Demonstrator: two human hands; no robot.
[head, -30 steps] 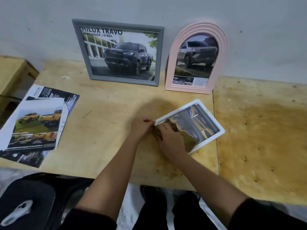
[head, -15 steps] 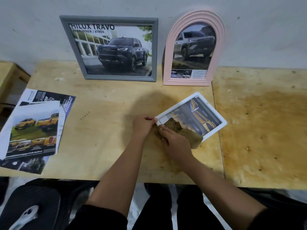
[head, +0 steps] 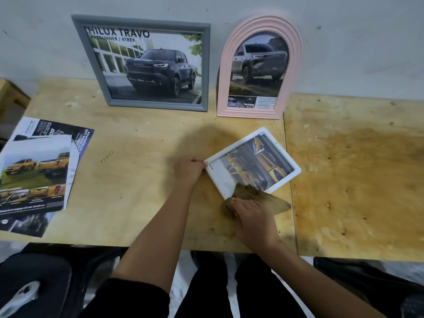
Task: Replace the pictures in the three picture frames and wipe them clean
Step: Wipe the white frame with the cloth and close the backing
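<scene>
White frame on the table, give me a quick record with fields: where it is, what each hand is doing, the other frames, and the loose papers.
white frame: flat on the wooden table, picture face up
left hand: grip on the frame's left corner, steadying it
right hand: presses a brown cloth on the frame's near edge
grey frame: upright against the wall, truck picture
pink arched frame: upright beside the grey one, truck picture
loose brochure pages: stacked at the table's left edge

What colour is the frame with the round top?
Pink; the arched frame shows best in the head view.
</scene>
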